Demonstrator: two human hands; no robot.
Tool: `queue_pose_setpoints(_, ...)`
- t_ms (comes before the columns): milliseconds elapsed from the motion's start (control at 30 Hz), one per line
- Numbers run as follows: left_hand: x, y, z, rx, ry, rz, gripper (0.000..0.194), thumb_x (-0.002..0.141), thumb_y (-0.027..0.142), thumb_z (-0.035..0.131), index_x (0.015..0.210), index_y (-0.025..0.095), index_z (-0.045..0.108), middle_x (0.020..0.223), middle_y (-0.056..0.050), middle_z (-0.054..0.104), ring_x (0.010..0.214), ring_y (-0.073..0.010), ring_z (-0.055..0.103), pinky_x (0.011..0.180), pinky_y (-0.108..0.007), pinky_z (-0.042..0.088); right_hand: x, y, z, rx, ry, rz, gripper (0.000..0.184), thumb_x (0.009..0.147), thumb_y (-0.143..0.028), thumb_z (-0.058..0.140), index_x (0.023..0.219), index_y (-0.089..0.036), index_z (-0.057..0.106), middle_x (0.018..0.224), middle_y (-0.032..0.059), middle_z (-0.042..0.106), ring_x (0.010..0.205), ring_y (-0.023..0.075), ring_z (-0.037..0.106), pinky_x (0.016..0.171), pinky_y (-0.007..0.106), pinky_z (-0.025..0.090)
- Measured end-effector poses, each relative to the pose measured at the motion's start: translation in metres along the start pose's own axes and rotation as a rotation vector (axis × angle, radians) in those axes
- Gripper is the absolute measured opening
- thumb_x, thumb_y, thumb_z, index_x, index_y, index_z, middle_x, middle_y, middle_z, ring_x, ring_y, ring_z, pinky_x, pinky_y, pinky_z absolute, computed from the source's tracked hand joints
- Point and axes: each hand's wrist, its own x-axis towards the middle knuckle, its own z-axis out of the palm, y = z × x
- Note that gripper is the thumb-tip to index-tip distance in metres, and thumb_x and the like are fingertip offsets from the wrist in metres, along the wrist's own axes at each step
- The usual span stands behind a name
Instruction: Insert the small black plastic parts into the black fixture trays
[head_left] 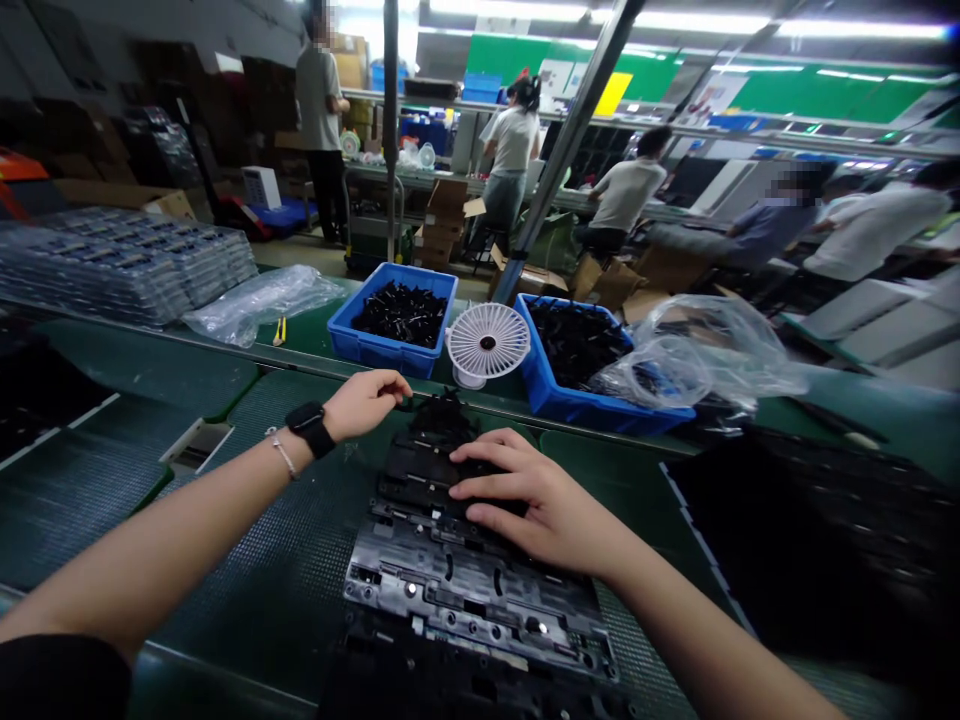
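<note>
A grey-black plastic tray (450, 590) with several slots lies on the green ribbed mat (285, 560) in front of me. A small heap of black plastic parts (442, 415) rests at its far end. My right hand (525, 500) lies across the tray's middle, fingers curled down on the black parts there. My left hand (367, 400), with a black watch and a bracelet on the wrist, is closed in a loose fist beside the heap, its fingers touching the parts; what is in it is hidden.
Two blue bins of black parts (397, 315) (577, 350) stand behind, a small white fan (487, 343) between them. Clear plastic bags (705, 360) (259, 300) lie at right and left. Stacked trays (127, 260) sit far left. Several people work at benches beyond.
</note>
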Motion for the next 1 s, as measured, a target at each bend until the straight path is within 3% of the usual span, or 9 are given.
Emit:
queue_pose_setpoints(67, 0.018, -0.020, 0.024, 0.058, -0.026, -0.174, 0.030, 0.080, 0.020, 0.043, 0.104, 0.019, 0.061, 0.076, 0.001, 0.066, 0.067, -0.0119, 0.059, 0.061, -0.021, 0.045, 0.000, 0.001, 0.000, 0.006, 0.005, -0.002, 0.020, 0.084, -0.030, 0.059, 0.102, -0.031, 0.067, 0.121, 0.0009, 0.054, 0.112, 0.0214, 0.041, 0.095, 0.040, 0.039)
queue_pose_setpoints(167, 0.038, -0.042, 0.061, 0.126, -0.002, -0.250, 0.033, 0.082, 0.028, 0.046, 0.110, 0.016, 0.059, 0.077, -0.003, 0.067, 0.069, -0.0152, 0.061, 0.064, -0.024, 0.045, 0.001, 0.001, 0.000, 0.016, 0.007, -0.001, 0.020, 0.084, -0.030, 0.059, 0.102, -0.031, 0.067, 0.122, 0.0004, 0.054, 0.112, 0.0208, 0.041, 0.095, 0.039, 0.039)
queue_pose_setpoints(233, 0.046, -0.050, 0.077, 0.176, 0.030, -0.277, 0.029, 0.084, 0.030, 0.046, 0.102, 0.015, 0.063, 0.084, -0.008, 0.068, 0.078, -0.0179, 0.062, 0.071, -0.026, 0.045, 0.001, 0.001, 0.000, 0.023, 0.011, 0.001, 0.020, 0.083, -0.030, 0.059, 0.102, -0.031, 0.067, 0.122, 0.0006, 0.054, 0.112, 0.0208, 0.041, 0.095, 0.039, 0.040)
queue_pose_setpoints(333, 0.051, -0.059, 0.085, 0.238, 0.070, -0.287, 0.023, 0.083, 0.030, 0.049, 0.083, 0.016, 0.067, 0.090, -0.010, 0.067, 0.088, -0.0194, 0.060, 0.080, -0.027, 0.043, 0.001, 0.001, 0.000, 0.032, 0.019, -0.001, 0.020, 0.083, -0.030, 0.059, 0.101, -0.031, 0.067, 0.121, 0.0012, 0.055, 0.112, 0.0208, 0.042, 0.095, 0.039, 0.040)
queue_pose_setpoints(467, 0.044, -0.069, 0.081, 0.284, 0.107, -0.286, 0.011, 0.078, 0.026, 0.057, 0.080, 0.017, 0.064, 0.094, -0.008, 0.064, 0.089, -0.0174, 0.058, 0.083, -0.026, 0.042, 0.000, 0.000, 0.000, 0.034, 0.028, -0.004, 0.019, 0.083, -0.030, 0.059, 0.101, -0.030, 0.067, 0.120, 0.0014, 0.056, 0.111, 0.0207, 0.043, 0.095, 0.039, 0.040)
queue_pose_setpoints(600, 0.031, -0.080, 0.071, 0.296, 0.162, -0.320, 0.018, 0.073, 0.019, 0.058, 0.090, 0.016, 0.062, 0.089, -0.007, 0.063, 0.084, -0.0174, 0.058, 0.079, -0.027, 0.044, 0.000, 0.000, 0.001, 0.036, 0.042, -0.010, 0.019, 0.083, -0.030, 0.059, 0.100, -0.030, 0.068, 0.119, 0.0020, 0.057, 0.110, 0.0212, 0.044, 0.093, 0.040, 0.041)
queue_pose_setpoints(800, 0.001, -0.089, 0.041, 0.259, 0.225, -0.300, 0.009, 0.070, 0.018, 0.058, 0.077, 0.016, 0.064, 0.085, -0.007, 0.065, 0.082, -0.0198, 0.059, 0.078, -0.029, 0.045, 0.001, -0.002, 0.002, 0.023, 0.049, -0.027, 0.019, 0.084, -0.030, 0.059, 0.100, -0.030, 0.068, 0.119, 0.0036, 0.057, 0.110, 0.0225, 0.045, 0.092, 0.041, 0.042)
queue_pose_setpoints(900, -0.016, -0.070, 0.020, 0.207, 0.305, -0.266, 0.019, 0.080, 0.024, 0.051, 0.092, 0.017, 0.062, 0.090, -0.006, 0.066, 0.083, -0.0175, 0.060, 0.078, -0.027, 0.046, 0.001, -0.002, 0.002, 0.016, 0.048, -0.030, 0.019, 0.084, -0.030, 0.059, 0.100, -0.030, 0.068, 0.119, 0.0033, 0.057, 0.110, 0.0223, 0.045, 0.092, 0.041, 0.042)
queue_pose_setpoints(1000, -0.037, -0.029, 0.004, 0.001, 0.406, -0.123, 0.025, 0.085, 0.032, 0.046, 0.101, 0.016, 0.056, 0.090, -0.004, 0.065, 0.076, -0.0138, 0.060, 0.070, -0.024, 0.048, 0.001, -0.002, 0.002, 0.011, 0.039, -0.027, 0.019, 0.084, -0.030, 0.058, 0.100, -0.030, 0.068, 0.119, 0.0029, 0.057, 0.111, 0.0221, 0.044, 0.093, 0.041, 0.042)
